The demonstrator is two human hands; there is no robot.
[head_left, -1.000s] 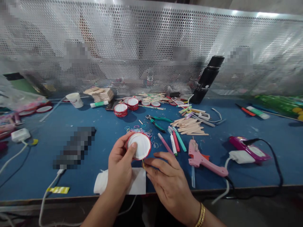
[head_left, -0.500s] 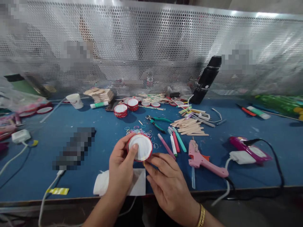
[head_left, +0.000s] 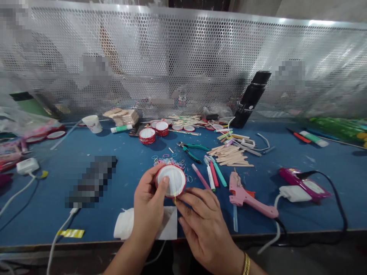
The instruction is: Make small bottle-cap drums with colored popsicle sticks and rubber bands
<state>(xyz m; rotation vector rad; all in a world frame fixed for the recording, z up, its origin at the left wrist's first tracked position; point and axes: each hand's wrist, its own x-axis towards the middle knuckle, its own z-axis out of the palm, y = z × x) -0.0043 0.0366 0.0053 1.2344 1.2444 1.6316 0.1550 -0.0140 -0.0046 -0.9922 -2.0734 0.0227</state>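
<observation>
Head camera is showing the left hand [head_left: 150, 202] gripping a red-rimmed lid [head_left: 175, 180] above the blue table [head_left: 263, 168]. The right hand [head_left: 203, 214] is pinching a yellow band [head_left: 175, 199] at its near edge. The lid is likely feeling light and stiff; edge-holding is looking safest. Its underside is hiding.

A shiny perforated metal screen [head_left: 160, 57] backs the blue tabletop [head_left: 106, 143], whose smooth, mostly matt surface we see flecked with white. We make out a glossy red rim and smooth whitish face on the round lid [head_left: 178, 181], bare matt wood on the craft sticks [head_left: 231, 154], smooth pink plastic on the glue gun [head_left: 247, 197], and plastic-looking teal grips on the metal-tipped pliers [head_left: 195, 146]. The folded white sheet [head_left: 170, 229] looks matt, paper or cloth, we cannot tell; the bracelet [head_left: 246, 263] gleams like polished gold metal.
</observation>
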